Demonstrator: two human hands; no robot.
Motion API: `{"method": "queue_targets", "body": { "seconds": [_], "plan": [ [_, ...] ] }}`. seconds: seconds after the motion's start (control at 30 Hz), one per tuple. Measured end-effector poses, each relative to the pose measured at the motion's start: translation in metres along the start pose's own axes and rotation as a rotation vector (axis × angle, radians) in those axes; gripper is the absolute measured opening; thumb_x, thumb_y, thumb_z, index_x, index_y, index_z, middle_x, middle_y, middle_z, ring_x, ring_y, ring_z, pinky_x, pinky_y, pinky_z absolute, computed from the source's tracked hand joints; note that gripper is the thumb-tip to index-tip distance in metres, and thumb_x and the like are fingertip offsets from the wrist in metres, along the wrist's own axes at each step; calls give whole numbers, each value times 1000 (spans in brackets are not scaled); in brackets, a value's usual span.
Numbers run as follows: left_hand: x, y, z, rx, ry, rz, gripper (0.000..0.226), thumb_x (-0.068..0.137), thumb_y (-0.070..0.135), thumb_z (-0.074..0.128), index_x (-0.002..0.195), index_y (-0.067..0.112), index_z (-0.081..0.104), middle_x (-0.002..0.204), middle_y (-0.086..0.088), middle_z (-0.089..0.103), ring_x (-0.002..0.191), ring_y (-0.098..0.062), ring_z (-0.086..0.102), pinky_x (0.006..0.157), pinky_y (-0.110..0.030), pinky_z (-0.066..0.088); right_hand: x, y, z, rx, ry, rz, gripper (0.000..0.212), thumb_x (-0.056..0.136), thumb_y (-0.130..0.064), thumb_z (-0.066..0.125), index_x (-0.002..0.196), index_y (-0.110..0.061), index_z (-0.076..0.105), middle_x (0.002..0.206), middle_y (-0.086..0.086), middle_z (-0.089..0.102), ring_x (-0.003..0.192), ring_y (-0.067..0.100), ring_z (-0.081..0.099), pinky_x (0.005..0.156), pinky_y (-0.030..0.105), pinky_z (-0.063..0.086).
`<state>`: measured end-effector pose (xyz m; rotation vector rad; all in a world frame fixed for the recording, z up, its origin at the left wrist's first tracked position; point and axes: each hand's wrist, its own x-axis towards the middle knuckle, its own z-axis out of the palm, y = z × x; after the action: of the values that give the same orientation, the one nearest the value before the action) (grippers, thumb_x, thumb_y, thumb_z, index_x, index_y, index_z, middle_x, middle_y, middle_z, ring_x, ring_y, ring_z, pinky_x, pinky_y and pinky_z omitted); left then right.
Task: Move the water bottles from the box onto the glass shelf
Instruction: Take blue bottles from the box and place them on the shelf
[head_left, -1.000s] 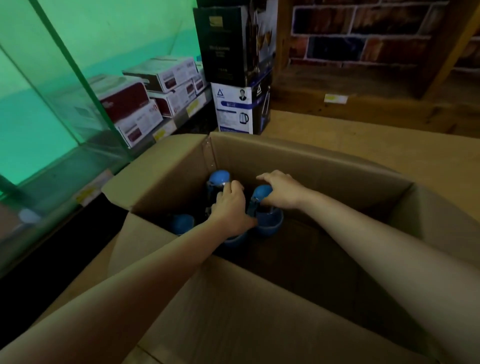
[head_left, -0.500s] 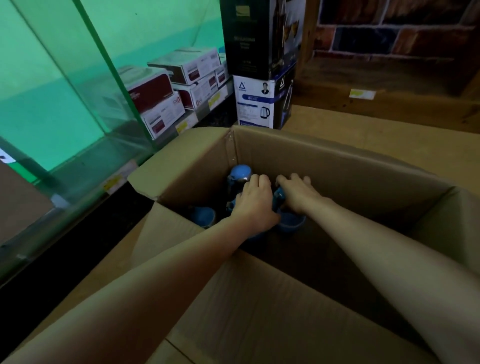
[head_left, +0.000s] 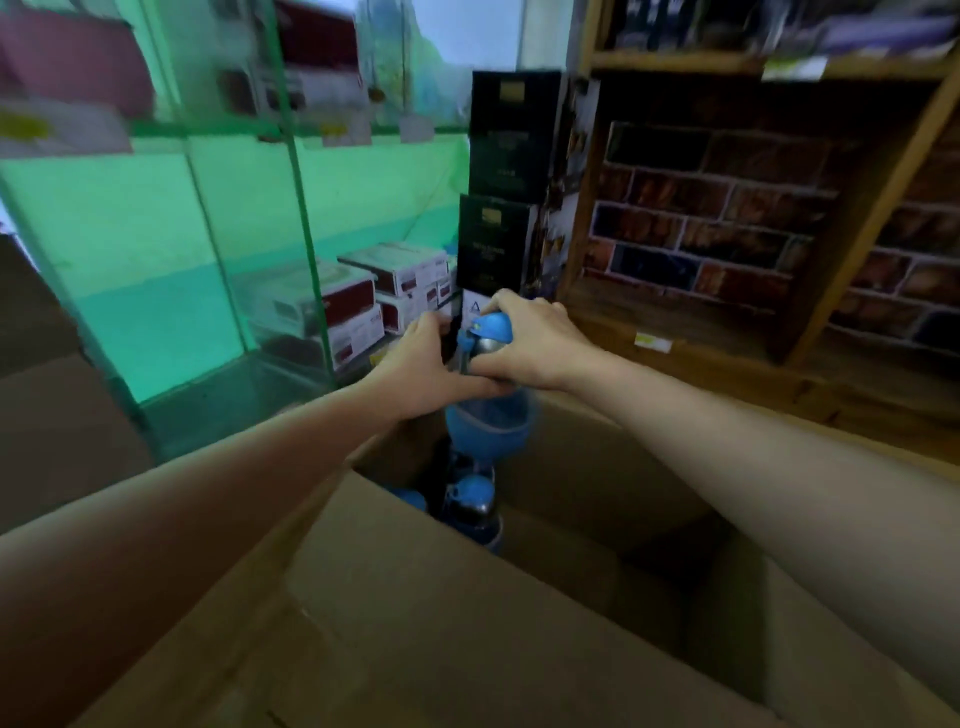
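Green glass shelving on the left, brick wall right. Bottle (head_left: 485, 358) is up over the box's (head_left: 467, 613) far corner, both hands (head_left: 421, 371) (head_left: 535, 343) curled tight around it. I'd keep it upright, swing left, and set it down gently on the shelf (head_left: 218, 384).

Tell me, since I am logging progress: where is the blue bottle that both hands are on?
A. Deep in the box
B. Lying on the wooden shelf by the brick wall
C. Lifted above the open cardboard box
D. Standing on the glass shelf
C: the left hand and right hand hold the blue bottle above the cardboard box.
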<state>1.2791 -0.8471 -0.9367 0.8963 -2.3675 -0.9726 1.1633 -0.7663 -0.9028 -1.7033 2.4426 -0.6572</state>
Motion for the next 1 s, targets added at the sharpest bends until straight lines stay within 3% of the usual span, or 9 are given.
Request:
{"method": "queue_targets", "body": {
  "seconds": [0.07,0.13,0.2,0.3,0.43,0.57,0.67,0.83,1.0],
  "plan": [
    [-12,11,-38,-42,26,18,88,50,49,85,117,15,39,114,1,58,107,-16,58,88,-37,51,-3,-41,-21,28,37,-50,53,72,-37,69,117,-18,48,109,11,52,106,31,46,78,37,43],
    [-30,20,-78,-66,72,44,69,61,34,85,110,16,39,97,8,58,96,-12,59,71,-21,48,-5,-84,-39,76,69,-102,52,72,-37,69,114,-16,48,108,11,58,103,31,51,76,34,42],
    [-49,26,-114,-85,134,77,61,66,28,83,111,17,42,92,11,58,89,-8,59,65,-15,44,-9,-124,-51,155,85,-135,50,72,-34,69,113,-15,48,107,9,60,103,30,53,74,33,41],
    [-83,29,-173,-73,260,105,62,62,35,83,109,16,48,99,2,63,88,-13,59,74,-22,47,-16,-188,-63,231,100,-212,49,73,-33,70,113,-14,47,106,7,61,101,27,56,74,33,43],
    [-134,25,-250,-16,398,136,74,36,57,68,99,22,50,93,1,67,87,-17,64,84,-39,52,-26,-272,-69,329,103,-339,49,73,-32,72,112,-14,49,108,6,61,98,24,58,82,35,47],
    [-190,11,-327,27,589,131,52,50,44,78,93,26,57,83,5,67,81,-14,64,76,-30,51,-38,-364,-68,416,89,-487,56,72,-35,74,118,-16,48,109,3,60,100,20,58,86,35,49],
    [-230,8,-378,21,705,154,44,45,47,71,84,29,63,74,9,68,71,-3,62,71,-27,50,-47,-427,-70,547,76,-561,63,70,-37,77,121,-16,47,110,2,61,101,18,60,90,36,51],
    [-291,0,-457,60,873,94,53,42,54,66,90,32,66,93,-2,72,93,-21,67,88,-47,53,-60,-523,-71,640,-8,-665,54,73,-44,74,110,-17,46,107,5,63,99,20,62,87,38,53],
    [-326,-39,-512,127,988,-20,70,43,61,68,105,29,62,100,5,70,99,-19,63,91,-48,50,-63,-597,-47,620,-53,-702,58,74,-45,72,115,-13,46,115,8,57,102,22,58,76,33,51]
  ]
}}
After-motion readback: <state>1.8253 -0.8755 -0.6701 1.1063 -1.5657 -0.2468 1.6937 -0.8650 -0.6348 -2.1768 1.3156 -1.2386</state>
